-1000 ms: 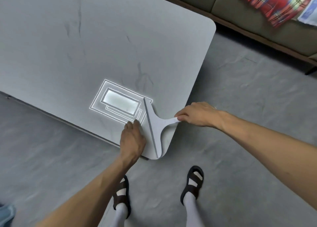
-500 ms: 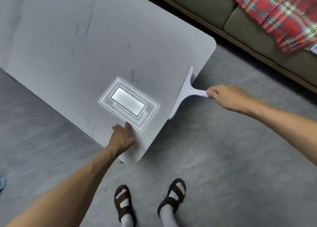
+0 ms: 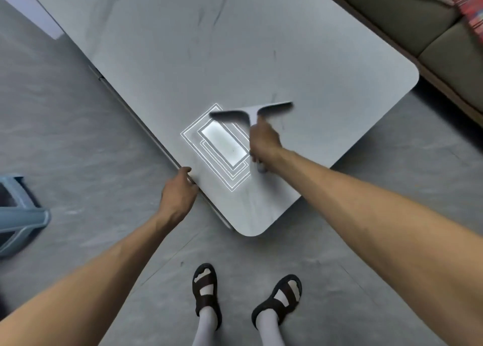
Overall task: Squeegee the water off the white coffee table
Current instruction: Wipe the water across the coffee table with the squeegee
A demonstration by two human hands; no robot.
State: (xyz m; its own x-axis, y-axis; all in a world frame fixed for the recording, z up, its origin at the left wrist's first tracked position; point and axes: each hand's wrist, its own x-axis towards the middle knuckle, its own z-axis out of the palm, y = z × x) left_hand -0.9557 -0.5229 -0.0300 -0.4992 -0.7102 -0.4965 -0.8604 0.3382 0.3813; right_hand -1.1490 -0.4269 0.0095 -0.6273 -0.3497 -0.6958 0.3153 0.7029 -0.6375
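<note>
The white worktop [image 3: 183,44] is a glossy slab with faint grey marble veins and rounded corners. Above it, near the front corner, the T-shaped white squeegee [image 3: 274,108] is blurred, its long dark blade lying crosswise. The right hand [image 3: 264,141] has its grip closed round the slim handle. The left hand [image 3: 177,194] grips the worktop's near-left edge, thumb on top. A bright rectangular reflection [image 3: 224,146] lies between the hands. The matte grey floor [image 3: 78,136] looks like stone.

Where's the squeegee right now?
Head view, centre: the squeegee is over the coffee table, gripped by the right hand, beside the bright reflection.
</note>
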